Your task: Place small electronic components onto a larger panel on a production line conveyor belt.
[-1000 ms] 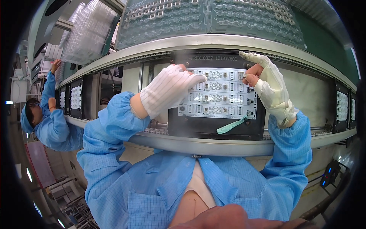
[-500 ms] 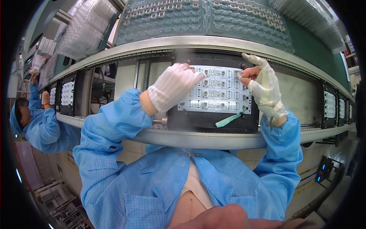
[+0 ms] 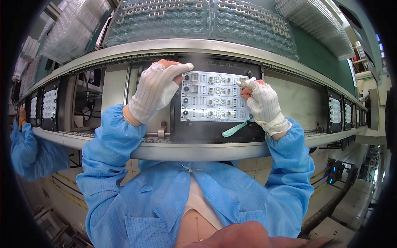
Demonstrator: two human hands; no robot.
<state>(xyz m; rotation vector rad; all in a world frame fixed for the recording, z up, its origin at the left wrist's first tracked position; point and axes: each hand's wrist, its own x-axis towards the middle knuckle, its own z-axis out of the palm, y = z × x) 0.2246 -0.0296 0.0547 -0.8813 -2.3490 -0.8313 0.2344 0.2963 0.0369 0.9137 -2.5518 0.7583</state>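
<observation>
A white circuit board panel point(image 3: 203, 116) with several rows of small parts lies on a black carrier plate point(image 3: 198, 133). My left hand point(image 3: 155, 89), in a white striped glove with some fingertips bare, is at the panel's upper left corner. Its fingers are curled together with the gloved thumb stretched right; whatever they hold is hidden. At the panel's right edge, near the top rows, my right hand point(image 3: 262, 101), gloved the same way, pinches its fingertips together. What lies between them is too small to make out. A pale green strip point(image 3: 235, 129) lies across the plate's lower right.
The carrier sits between metal conveyor rails point(image 3: 198, 152). Beyond are clear trays point(image 3: 159, 27) holding rows of small metal parts. Stacked clear trays point(image 3: 76, 29) stand at far left, another stack point(image 3: 316, 27) at far right. More panels point(image 3: 335, 109) line the conveyor; a co-worker's blue sleeve point(image 3: 37, 149) shows left.
My left hand has moved left off the panel, uncovering its left end with dark round spots and square parts. My right hand's fingers have drawn in at the right edge. The view has shifted.
</observation>
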